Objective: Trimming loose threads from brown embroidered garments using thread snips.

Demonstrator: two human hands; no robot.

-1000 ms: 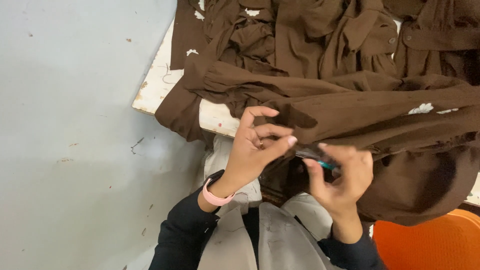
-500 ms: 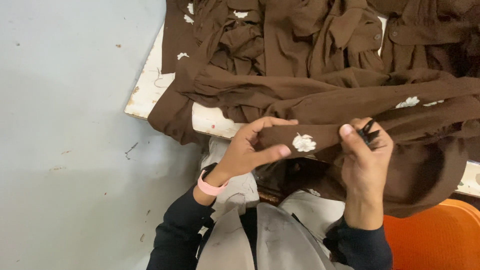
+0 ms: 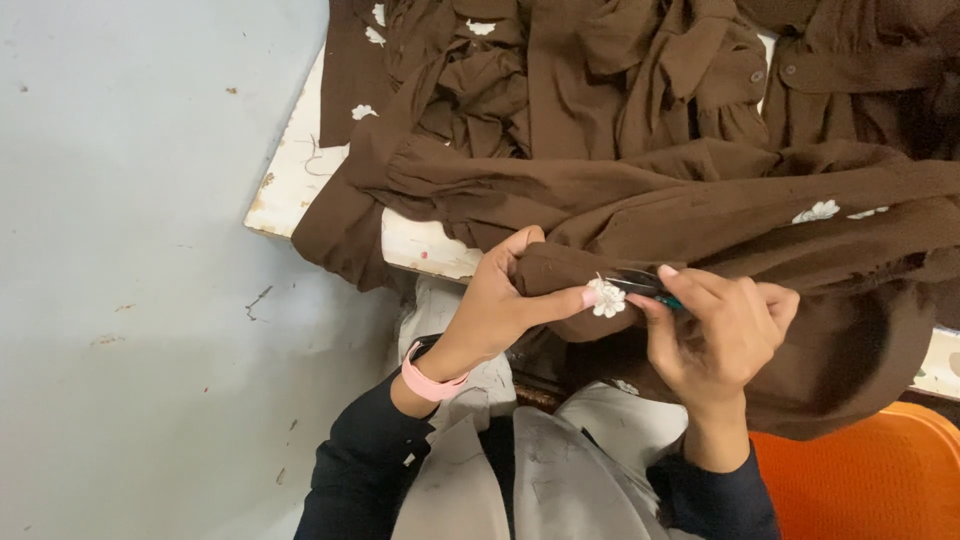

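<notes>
Right hand (image 3: 725,330) lowered, snips (image 3: 640,284) now at white flower (image 3: 606,298); left hand (image 3: 500,300) pinching brown sleeve (image 3: 560,275).

Dark navy long sleeves run down both arms to the wrists, under a pale grey sleeveless vest (image 3: 520,480) open down the front. A soft pink rubbery wristband (image 3: 428,382) circles the left wrist, and pale pink polish shows on the fingernails (image 3: 589,297).
</notes>
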